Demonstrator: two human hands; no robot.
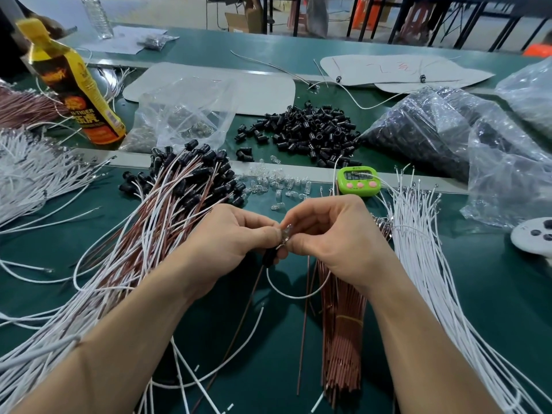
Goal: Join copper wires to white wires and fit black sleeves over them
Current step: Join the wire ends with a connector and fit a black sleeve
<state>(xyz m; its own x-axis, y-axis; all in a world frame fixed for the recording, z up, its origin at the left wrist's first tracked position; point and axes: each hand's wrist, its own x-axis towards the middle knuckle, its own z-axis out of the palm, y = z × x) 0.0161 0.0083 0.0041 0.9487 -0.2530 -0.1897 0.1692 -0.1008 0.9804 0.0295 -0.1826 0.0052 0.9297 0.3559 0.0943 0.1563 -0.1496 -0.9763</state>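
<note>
Now my left hand (236, 234) and right hand (331, 234) pinch the wire ends (285, 234) together; next, I judge, the sleeve (269, 256) slides over them.

Green timer (359, 180), yellow bottle (78, 85) (far left), clear plastic bags (493, 174)

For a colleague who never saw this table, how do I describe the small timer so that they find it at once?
Find the grey strip crossing the green table, just beyond the person's right hand. The timer lies there, between scattered clear bulbs and the fanned white wires. It alone is bright green, with pink buttons.
</note>
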